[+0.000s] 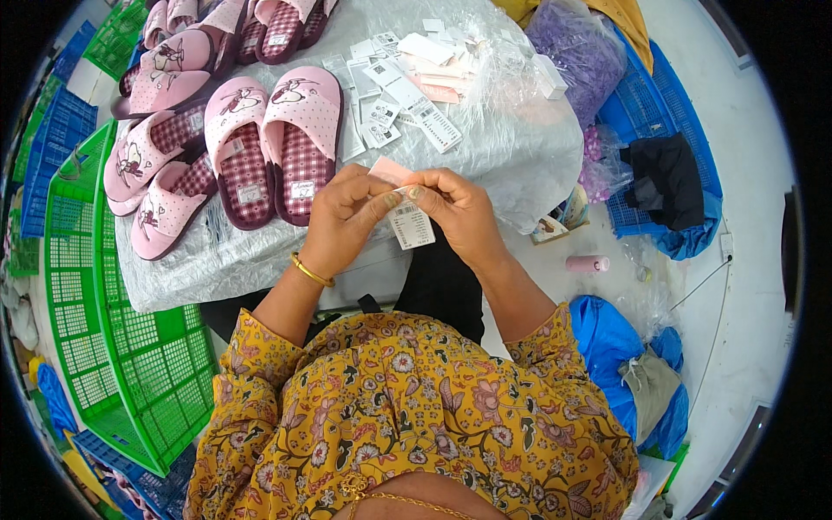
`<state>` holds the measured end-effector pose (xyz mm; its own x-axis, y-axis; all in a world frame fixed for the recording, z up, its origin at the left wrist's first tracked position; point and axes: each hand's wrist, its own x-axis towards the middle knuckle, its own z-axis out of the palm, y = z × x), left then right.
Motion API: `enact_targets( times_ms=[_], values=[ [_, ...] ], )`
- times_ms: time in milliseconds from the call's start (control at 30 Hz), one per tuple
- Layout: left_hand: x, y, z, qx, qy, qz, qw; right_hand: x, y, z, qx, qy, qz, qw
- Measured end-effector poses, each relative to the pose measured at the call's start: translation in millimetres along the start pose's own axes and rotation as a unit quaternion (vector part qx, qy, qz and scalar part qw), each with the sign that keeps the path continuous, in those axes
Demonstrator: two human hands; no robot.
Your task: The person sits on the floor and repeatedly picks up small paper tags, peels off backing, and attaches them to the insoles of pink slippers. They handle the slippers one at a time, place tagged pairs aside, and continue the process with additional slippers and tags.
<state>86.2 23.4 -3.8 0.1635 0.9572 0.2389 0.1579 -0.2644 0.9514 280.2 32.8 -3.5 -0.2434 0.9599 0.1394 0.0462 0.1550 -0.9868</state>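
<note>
Gold chain [355, 487], worn over a mustard floral garment [407, 407]. Gold bangle [310, 272], worn at the left wrist. Left hand [347, 212]: fingers curled, thumb and fingertips closed in a pinch. Right hand [459, 212]: likewise pinched closed, thumb set just beside the other thumb. White printed tag [414, 227]: gripped at its upper end by both hands, lower end left hanging, near the front edge of the table. Pink card [392, 171]: held between the same fingers, just above the tag; whether the two are joined cannot be told.

Table [204, 273], covered in crinkled clear plastic. Pair of pink slippers [299, 97]: laid side by side, toes pointed away, insoles checked, a white label borne on each. Further pink slippers [160, 212], set to the left and behind. Loose tags [412, 100], mostly white, strewn beyond the hands.

Green crates [156, 364], stood left of the table. Pink cylinder [589, 263], laid on the floor at right. Blue basket [685, 113], farther right, black cloth [667, 182] draped in it. Purple bundle [576, 52], wrapped in clear plastic, placed beside the basket.
</note>
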Motion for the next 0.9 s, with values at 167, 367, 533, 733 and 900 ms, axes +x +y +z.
enact_targets(
  times_ms=[167, 367, 533, 733, 900],
  values=[
    [-3, 0, -4, -0.105, 0.088, -0.081, 0.987, 2, -5, -3, 0.046, 0.027, 0.044, 0.998],
    [-6, -1, -14, -0.159, 0.142, -0.079, 0.974, 3, 2, -6, 0.014, 0.082, 0.027, 0.996],
    [-10, 6, -3, -0.124, 0.078, -0.094, 0.985, 6, 4, 2, 0.003, 0.123, 0.013, 0.992],
    [-11, -7, 10, -0.139, 0.053, -0.136, 0.979, 6, 11, 17, 0.072, 0.119, -0.003, 0.990],
    [-10, -12, 19, -0.148, 0.086, -0.110, 0.979, 1, 10, 20, 0.053, 0.122, 0.002, 0.991]
  ],
)
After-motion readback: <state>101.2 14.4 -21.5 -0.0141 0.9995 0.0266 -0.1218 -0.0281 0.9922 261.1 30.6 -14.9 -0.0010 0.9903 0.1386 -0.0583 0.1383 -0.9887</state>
